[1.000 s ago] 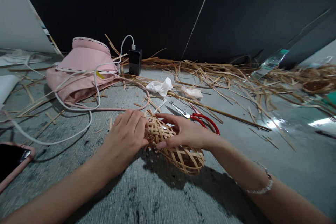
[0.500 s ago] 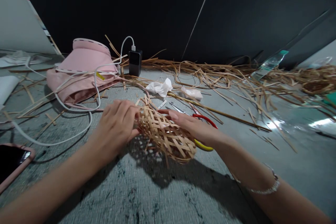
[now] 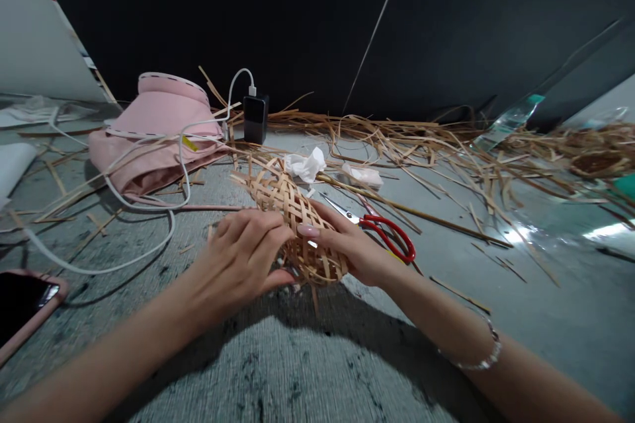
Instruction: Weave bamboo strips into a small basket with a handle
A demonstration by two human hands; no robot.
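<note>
In grip: woven strip basket (image 3: 285, 205), pale tan, open diagonal lattice. Just right of grip: scissors (image 3: 370, 223), red handles, silver blades. Beyond grip: pink fabric piece (image 3: 159, 152), black dashed stitching along white edging.

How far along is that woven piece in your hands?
Done: the open lattice of the woven bamboo-strip form is crossed along most of its length. In hand: the left hand and right hand hold it together. Left: loose strip ends stick out at the far end, with the red-handled scissors lying nearby.
</note>
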